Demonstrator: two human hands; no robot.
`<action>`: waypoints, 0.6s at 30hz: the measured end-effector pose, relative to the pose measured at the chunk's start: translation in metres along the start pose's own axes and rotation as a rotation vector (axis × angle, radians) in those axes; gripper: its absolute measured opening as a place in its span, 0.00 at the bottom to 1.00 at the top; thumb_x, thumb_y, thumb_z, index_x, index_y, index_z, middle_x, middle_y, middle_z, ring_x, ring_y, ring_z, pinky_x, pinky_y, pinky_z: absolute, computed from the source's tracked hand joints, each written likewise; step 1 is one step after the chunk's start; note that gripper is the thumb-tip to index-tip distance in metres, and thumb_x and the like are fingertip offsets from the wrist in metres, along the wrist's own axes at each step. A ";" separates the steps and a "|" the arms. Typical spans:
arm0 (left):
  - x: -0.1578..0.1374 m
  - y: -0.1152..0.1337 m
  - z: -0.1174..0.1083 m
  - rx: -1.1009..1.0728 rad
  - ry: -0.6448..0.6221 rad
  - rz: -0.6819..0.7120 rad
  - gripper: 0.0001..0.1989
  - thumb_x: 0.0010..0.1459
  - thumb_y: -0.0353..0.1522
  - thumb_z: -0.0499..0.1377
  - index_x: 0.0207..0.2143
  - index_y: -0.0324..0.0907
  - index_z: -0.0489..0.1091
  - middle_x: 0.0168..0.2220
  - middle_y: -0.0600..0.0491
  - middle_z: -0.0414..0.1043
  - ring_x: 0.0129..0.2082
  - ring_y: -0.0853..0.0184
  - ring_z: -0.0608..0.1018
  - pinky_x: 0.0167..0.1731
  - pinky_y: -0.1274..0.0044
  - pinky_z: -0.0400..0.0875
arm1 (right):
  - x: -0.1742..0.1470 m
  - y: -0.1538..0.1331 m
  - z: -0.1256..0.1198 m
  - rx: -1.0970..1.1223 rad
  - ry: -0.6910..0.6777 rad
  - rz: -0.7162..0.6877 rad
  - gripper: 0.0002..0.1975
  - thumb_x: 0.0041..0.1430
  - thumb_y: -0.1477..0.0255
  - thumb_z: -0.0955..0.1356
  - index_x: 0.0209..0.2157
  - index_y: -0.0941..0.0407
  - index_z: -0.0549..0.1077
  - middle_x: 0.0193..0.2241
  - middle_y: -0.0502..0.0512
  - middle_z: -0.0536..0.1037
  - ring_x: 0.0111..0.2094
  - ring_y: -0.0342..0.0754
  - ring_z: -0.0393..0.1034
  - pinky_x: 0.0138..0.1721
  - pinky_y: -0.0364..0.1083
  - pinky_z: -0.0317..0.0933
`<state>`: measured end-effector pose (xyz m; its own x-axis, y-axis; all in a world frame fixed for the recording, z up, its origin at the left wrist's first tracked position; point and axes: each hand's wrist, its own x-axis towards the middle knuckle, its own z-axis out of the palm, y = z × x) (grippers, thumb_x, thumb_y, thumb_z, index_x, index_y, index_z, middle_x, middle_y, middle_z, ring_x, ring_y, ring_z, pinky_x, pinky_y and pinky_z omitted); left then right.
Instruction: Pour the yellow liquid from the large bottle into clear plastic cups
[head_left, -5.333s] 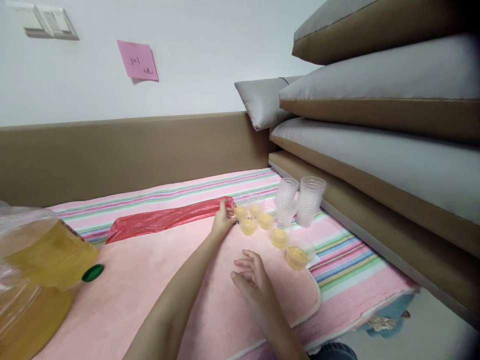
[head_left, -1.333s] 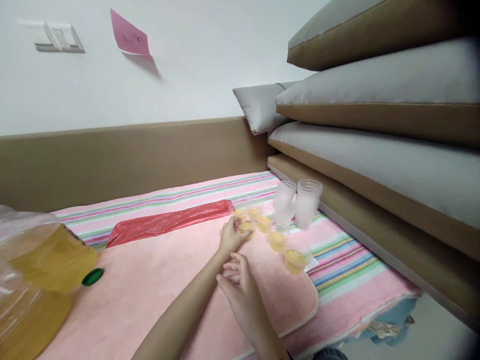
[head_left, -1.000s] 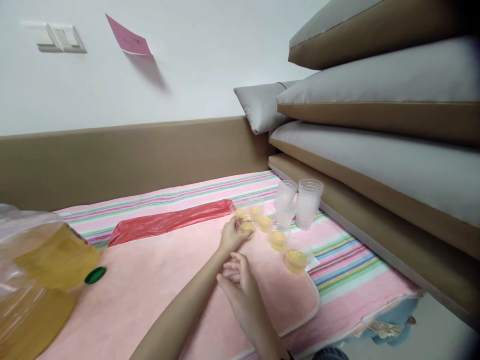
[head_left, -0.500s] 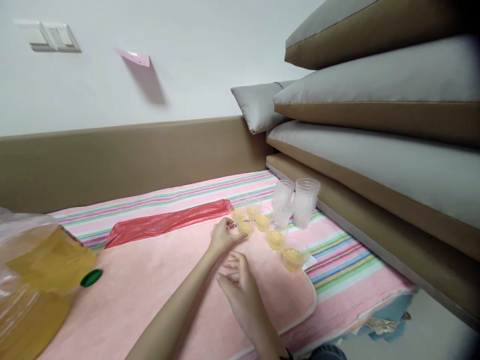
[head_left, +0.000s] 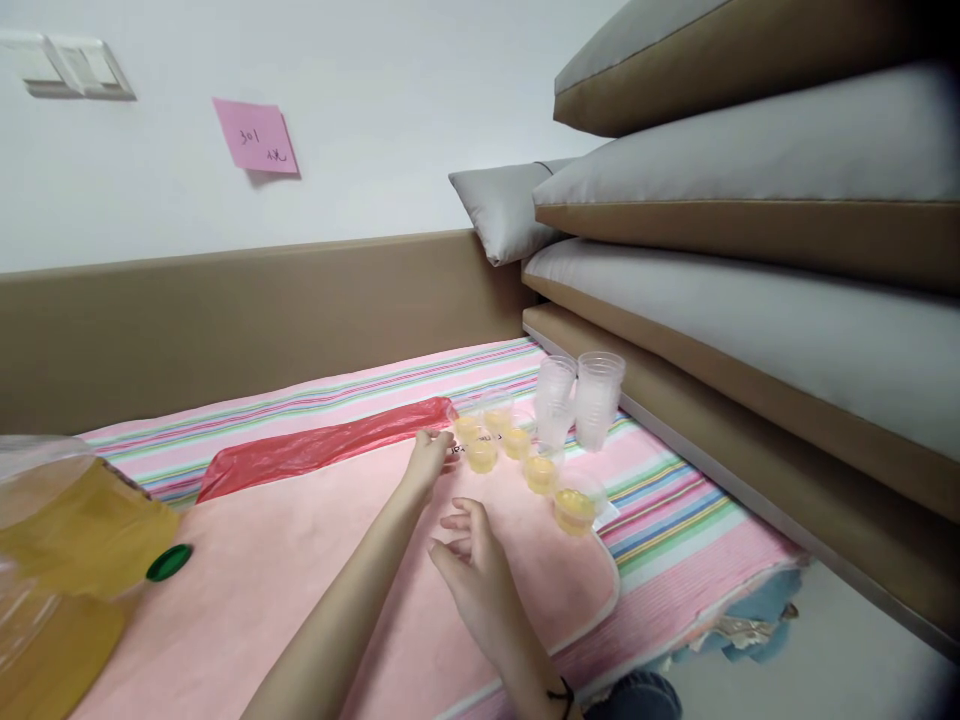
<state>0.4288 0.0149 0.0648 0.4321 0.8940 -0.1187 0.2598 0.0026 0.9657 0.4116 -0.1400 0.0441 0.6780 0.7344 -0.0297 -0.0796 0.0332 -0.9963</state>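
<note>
My left hand (head_left: 430,462) is just left of the nearest small clear plastic cup (head_left: 482,457), which holds yellow liquid. Its fingers are apart and nothing shows in them, though part of them is turned away. Lower down, over the pink mat (head_left: 322,560), my right hand (head_left: 471,560) hovers with curved, spread fingers and no object in it. Beyond and right of my hands stand several more cups of yellow liquid, among them one cup (head_left: 541,474) and the closest on the right, another cup (head_left: 575,510).
Two stacks of clear cups, a left stack (head_left: 555,400) and a right stack (head_left: 598,400), stand behind. A large clear jug (head_left: 67,530) of yellow liquid is at the left, beside a green cap (head_left: 169,562). Red plastic (head_left: 322,445) lies along the mat; cushions (head_left: 735,230) are piled right.
My left hand has come away from the nearest cup and drawn left. My right hand stays nearly in place. The pink note now lies flatter against the wall.
</note>
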 end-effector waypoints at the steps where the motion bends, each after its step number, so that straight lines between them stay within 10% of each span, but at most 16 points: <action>1: -0.001 -0.005 0.001 -0.047 -0.023 -0.051 0.12 0.64 0.38 0.55 0.44 0.39 0.65 0.38 0.50 0.72 0.32 0.68 0.77 0.34 0.72 0.74 | 0.000 -0.001 -0.001 -0.004 -0.005 -0.001 0.17 0.49 0.71 0.69 0.44 0.54 0.70 0.40 0.53 0.77 0.37 0.52 0.74 0.41 0.50 0.66; 18: -0.002 -0.028 0.020 -0.125 -0.119 -0.238 0.17 0.64 0.39 0.57 0.51 0.39 0.68 0.47 0.48 0.72 0.42 0.64 0.77 0.41 0.68 0.76 | 0.004 -0.005 -0.004 0.085 -0.023 -0.046 0.18 0.48 0.68 0.69 0.43 0.56 0.68 0.36 0.54 0.75 0.39 0.53 0.73 0.40 0.50 0.68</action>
<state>0.4381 0.0041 0.0333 0.4718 0.8028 -0.3646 0.2606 0.2681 0.9275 0.4174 -0.1403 0.0486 0.6657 0.7460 0.0192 -0.1110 0.1244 -0.9860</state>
